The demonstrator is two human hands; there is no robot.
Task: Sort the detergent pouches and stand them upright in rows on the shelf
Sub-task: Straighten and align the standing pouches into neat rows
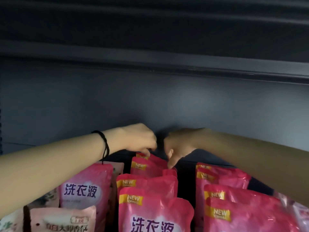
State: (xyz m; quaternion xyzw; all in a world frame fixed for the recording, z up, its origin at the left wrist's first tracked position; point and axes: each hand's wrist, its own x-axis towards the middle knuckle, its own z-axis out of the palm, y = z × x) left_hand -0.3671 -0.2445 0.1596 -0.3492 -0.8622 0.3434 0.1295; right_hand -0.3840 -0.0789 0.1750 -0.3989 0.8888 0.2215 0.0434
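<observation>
Your left hand (138, 139) and right hand (177, 148) each pinch the top edge of the rearmost pink detergent pouch (140, 155), nearest the shelf's back wall (66, 106), probably to pull it upright behind its row.

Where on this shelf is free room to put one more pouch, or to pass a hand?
Free: the dark gap between middle row and right row. Crowded: behind the middle row, where left hand and right hand hold the rear pouch.

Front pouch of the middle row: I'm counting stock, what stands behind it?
At least three pink pouches stand in file behind it, only their tops showing; their bodies are covered. The left hand and right hand pinch the rear pouches.
</observation>
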